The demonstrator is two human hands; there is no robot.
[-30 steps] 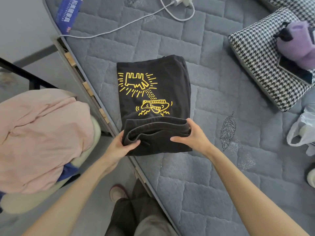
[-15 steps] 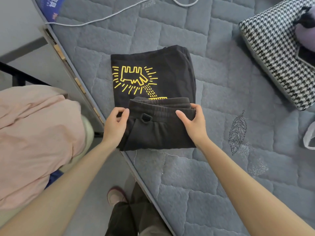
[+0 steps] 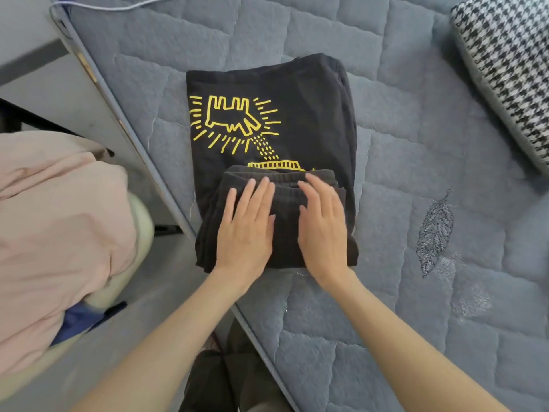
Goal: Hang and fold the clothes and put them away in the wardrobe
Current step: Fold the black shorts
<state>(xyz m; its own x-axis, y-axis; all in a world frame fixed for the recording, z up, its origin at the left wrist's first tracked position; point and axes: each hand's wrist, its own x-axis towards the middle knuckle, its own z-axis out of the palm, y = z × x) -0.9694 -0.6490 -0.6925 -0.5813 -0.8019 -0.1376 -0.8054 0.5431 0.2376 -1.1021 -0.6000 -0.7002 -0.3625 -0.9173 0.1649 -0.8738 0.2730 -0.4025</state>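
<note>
Your hands moved from gripping the fold's edges to lying flat: left hand [image 3: 245, 230] and right hand [image 3: 322, 230] spread on black garment [image 3: 309, 114], yellow print beyond fingertips.

1. Both forearms are bare from the lower frame edge up to the wrists; no sleeve shows on either arm.
2. The left hand [image 3: 245, 230] and the right hand [image 3: 322, 230] carry no glove, ring, watch or bracelet.
3. The fingernails are short and unpainted.
4. Loose dark olive-brown fabric trousers [image 3: 234, 382] cover the legs at the bottom centre, creased in soft folds.
</note>
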